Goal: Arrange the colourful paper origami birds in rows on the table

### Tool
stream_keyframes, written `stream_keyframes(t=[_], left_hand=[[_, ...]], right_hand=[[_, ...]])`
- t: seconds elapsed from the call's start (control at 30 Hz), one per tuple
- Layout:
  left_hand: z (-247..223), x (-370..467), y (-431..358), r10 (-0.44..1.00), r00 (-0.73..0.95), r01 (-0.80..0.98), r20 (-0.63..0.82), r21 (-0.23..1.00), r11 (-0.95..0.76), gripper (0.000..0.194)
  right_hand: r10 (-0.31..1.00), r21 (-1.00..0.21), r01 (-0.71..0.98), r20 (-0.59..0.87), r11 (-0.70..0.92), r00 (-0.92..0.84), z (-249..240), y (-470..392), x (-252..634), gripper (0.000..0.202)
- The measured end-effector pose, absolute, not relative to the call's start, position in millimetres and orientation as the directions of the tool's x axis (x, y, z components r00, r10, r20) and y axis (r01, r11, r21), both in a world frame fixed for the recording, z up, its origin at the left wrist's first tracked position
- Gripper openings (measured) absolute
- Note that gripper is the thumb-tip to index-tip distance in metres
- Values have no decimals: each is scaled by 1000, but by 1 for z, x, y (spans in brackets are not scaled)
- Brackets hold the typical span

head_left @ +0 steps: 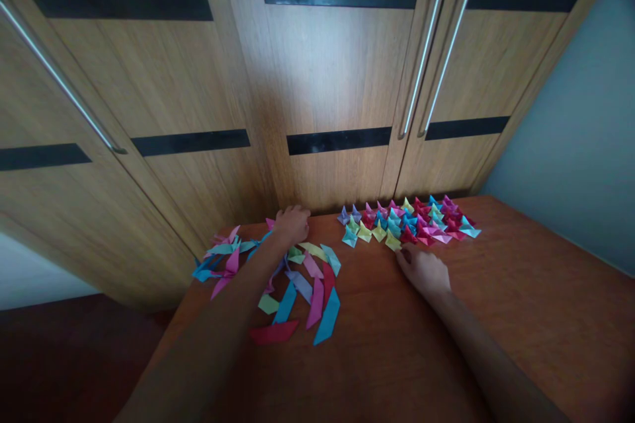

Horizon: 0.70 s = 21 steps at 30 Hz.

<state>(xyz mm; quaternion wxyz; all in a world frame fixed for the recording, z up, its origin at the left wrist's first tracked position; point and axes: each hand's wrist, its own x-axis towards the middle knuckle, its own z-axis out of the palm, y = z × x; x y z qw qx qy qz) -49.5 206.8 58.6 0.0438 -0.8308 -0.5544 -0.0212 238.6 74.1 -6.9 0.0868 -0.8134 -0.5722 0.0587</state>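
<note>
My right hand (pixel 424 269) rests on the table with thumb and fingers closed at the edge of a small yellow folded-paper piece (pixel 393 241). That piece sits at the front of a block of pointed origami pieces (pixel 409 221) in pink, red, blue, yellow and purple, packed in rows. Over at the far edge, my left hand (pixel 292 225) has its fingers curled down, and what they hold, if anything, is hidden. Beneath and around the left forearm lie loose folded paper strips (pixel 285 303). Joined pink and blue folded pieces (pixel 231 261) lie left of them.
The reddish-brown wooden table (pixel 377 344) stands close against a wooden wardrobe (pixel 327 66) with long metal handles (pixel 421 59). A pale blue wall (pixel 570 145) borders the right side. The table's left edge drops to a dark floor (pixel 74 344).
</note>
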Motion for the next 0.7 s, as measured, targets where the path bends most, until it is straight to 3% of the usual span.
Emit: stream_keyframes(t=[0.37,0.57,0.7], left_hand=[[40,-59,222,913,406,912,-34,-45,-407,38],[49,-59,216,907,418,908,58,20,-419,28],[73,-57,204,883,435,885,177,95,-456,29]], right_hand=[[940,-289,908,62,-304,335,4,62,229,33],[952,-324,918,120,-229,280,-3,63,228,29],[964,-461,885,200,-66,176,-5,60,228,27]])
